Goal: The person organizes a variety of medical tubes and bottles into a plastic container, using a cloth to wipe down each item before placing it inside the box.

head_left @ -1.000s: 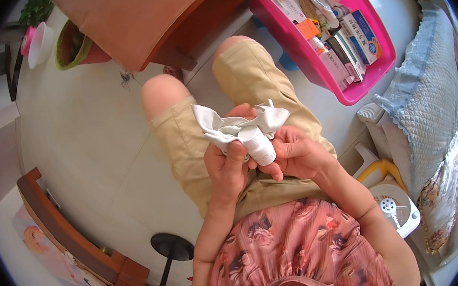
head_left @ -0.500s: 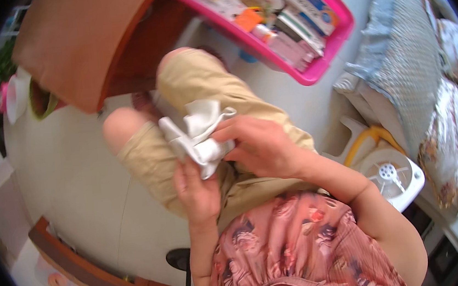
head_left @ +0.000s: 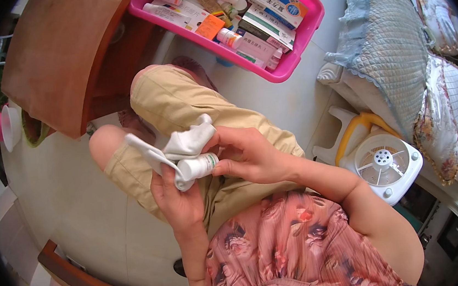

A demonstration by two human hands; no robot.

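Above my lap, a small white bottle with a printed label lies on its side between my hands. My right hand pinches its right end between thumb and fingers. A white cloth is bunched along the far side of the bottle and folds round its left end. My left hand is closed on the cloth from below, holding it against that end. Part of the left fingers is hidden behind the cloth and bottle.
A pink bin full of medicine boxes and bottles stands ahead, beside a brown wooden table. To the right are a white fan and a sofa with a quilted blue cover. A wooden chair back is at lower left.
The whole view has shifted, with the bin now further left. The bottle shows more of its side and label between my hands, and the cloth has been moved about it.
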